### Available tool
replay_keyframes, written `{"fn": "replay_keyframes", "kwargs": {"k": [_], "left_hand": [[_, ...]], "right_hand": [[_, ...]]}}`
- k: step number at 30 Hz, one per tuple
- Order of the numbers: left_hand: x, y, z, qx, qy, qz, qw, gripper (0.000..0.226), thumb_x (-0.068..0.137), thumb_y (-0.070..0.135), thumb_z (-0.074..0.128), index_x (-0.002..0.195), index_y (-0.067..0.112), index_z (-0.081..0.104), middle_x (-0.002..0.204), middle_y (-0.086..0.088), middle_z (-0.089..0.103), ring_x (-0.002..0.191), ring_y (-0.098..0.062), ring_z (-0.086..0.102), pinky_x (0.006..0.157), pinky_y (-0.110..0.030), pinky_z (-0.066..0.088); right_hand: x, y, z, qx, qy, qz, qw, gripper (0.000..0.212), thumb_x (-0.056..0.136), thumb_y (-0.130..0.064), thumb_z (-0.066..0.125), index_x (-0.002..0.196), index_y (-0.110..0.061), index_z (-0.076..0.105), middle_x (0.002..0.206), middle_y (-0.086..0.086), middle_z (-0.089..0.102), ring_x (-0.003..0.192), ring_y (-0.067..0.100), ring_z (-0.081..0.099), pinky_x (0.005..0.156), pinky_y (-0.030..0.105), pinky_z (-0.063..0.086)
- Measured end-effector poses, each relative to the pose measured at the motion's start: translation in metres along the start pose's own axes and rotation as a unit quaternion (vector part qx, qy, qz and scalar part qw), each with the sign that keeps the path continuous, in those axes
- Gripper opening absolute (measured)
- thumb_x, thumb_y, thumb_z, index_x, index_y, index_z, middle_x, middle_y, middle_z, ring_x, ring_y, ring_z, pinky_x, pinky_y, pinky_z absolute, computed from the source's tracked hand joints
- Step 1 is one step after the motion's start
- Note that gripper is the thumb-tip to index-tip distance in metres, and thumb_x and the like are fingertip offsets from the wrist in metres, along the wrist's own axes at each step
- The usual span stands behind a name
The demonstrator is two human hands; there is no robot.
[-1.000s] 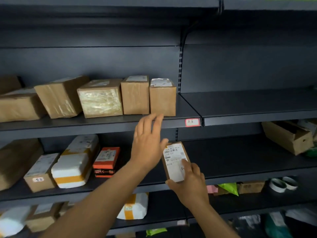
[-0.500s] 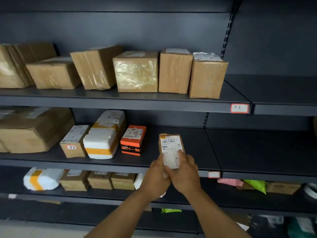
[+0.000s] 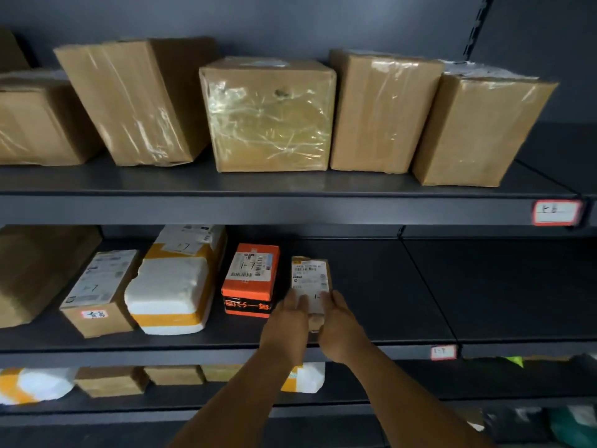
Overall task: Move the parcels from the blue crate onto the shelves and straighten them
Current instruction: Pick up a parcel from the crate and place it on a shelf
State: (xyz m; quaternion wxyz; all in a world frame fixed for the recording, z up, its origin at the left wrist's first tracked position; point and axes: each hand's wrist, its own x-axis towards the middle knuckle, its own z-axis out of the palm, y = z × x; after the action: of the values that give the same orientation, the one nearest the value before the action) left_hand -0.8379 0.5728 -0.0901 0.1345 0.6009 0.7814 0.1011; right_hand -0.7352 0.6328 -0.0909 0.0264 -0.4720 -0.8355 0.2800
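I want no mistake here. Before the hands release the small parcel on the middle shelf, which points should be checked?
1. Small brown parcel rests on the middle shelf: ok.
2. Left hand and right hand hold it by both sides: ok.
3. Not pressing the orange box: ok, apart.
4. Label faces up: ok.
5. Lined up with the front edge: cannot tell.

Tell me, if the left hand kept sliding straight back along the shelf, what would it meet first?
Nothing close: the left hand points toward the back wall, passing just right of the orange box. Depth there is unclear.
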Motion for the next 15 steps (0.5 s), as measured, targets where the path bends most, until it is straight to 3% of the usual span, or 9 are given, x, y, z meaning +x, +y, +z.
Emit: {"fn": "replay_keyframes", "kwargs": {"k": [5,9,15], "left_hand": [[0.023,0.0,-0.006,0.101,0.033,0.02,0.994,0.059,0.097,0.008,0.042,0.151,0.005,0.018,0.158,-0.015,0.014,0.147,-0.028,0.011,0.118,-0.036,0.017],[0.022,0.005,-0.007,0.143,0.02,0.039,0.989,0.065,0.098,0.01,0.042,0.153,0.005,0.007,0.16,-0.013,0.005,0.148,-0.028,0.003,0.119,-0.038,0.01],[-0.001,0.032,0.002,0.104,0.022,0.066,0.992,0.077,0.095,0.017,0.052,0.153,0.008,0.002,0.161,-0.009,0.001,0.149,-0.025,0.001,0.12,-0.035,0.005]], "right_hand": [[0.015,0.003,-0.009,-0.025,-0.051,0.039,0.998,0.092,0.089,-0.003,0.054,0.155,-0.022,-0.008,0.161,-0.001,-0.016,0.148,0.026,0.008,0.118,0.038,0.022],[0.002,0.012,-0.013,-0.067,-0.02,0.04,0.997,0.093,0.092,-0.015,0.058,0.154,-0.018,-0.011,0.161,0.0,-0.015,0.149,0.021,-0.006,0.121,0.036,0.008],[-0.051,0.034,-0.021,-0.097,0.016,0.071,0.993,0.095,0.093,-0.028,0.059,0.153,-0.015,-0.015,0.161,0.0,-0.017,0.148,0.019,-0.012,0.119,0.034,0.0]]}}
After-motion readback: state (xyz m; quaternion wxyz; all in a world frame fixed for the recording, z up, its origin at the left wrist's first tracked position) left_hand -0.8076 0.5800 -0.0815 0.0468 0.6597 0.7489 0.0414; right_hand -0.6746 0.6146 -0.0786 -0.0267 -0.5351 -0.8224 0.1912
